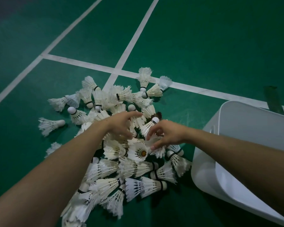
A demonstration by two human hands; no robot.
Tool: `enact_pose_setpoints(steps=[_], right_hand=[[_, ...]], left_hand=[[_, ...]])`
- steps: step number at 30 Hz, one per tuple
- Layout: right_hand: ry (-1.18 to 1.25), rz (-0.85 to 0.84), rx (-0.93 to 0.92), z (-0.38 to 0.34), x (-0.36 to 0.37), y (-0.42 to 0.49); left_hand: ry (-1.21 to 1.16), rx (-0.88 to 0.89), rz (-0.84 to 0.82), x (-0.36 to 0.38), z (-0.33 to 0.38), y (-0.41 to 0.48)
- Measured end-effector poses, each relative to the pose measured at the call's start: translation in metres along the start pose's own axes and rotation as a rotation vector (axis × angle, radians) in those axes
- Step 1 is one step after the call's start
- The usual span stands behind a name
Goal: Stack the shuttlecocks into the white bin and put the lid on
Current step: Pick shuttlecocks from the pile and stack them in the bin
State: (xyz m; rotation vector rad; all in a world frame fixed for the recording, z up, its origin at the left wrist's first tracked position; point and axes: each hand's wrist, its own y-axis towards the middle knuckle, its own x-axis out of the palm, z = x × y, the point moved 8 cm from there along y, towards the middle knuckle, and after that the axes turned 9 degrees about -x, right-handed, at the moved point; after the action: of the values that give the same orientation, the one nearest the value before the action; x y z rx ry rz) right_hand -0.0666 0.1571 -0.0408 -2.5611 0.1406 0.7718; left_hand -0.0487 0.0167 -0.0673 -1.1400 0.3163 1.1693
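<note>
Dozens of shuttlecocks lie in a loose heap on a green court floor crossed by white lines. The room is dim, and at the far top left the floor turns dark grey. At the left a single shuttlecock lies apart on its side, its long axis across the view and its cork to the right. In the heap the pieces lie on their sides in many directions, one over another. The near ones mostly have the cork to the right and the feathers to the left. Your left hand is over the middle of the heap with fingers spread and nearly straight, gripping nothing; if it touches the feathers below, I cannot tell. Just beside it, an open-skirt shuttlecock turns its skirt up toward you, so the cork shows inside. Your right hand has the thumb and curled forefinger closed on white feathers at the rim of this one, as far as can be seen. Further right the white bin stands on the floor just beside the heap, with its open mouth toward you. Some shuttlecocks lie between your right hand and its rim. Behind the bin there is a dark mark on the floor.
</note>
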Motion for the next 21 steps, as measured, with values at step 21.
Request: enact_pose_setpoints(steps=[21], right_hand=[[-0.165, 0.320, 0.043, -0.052, -0.036, -0.076]], left_hand=[[-0.362, 0.008, 0.127, -0.024, 0.028, -0.085]])
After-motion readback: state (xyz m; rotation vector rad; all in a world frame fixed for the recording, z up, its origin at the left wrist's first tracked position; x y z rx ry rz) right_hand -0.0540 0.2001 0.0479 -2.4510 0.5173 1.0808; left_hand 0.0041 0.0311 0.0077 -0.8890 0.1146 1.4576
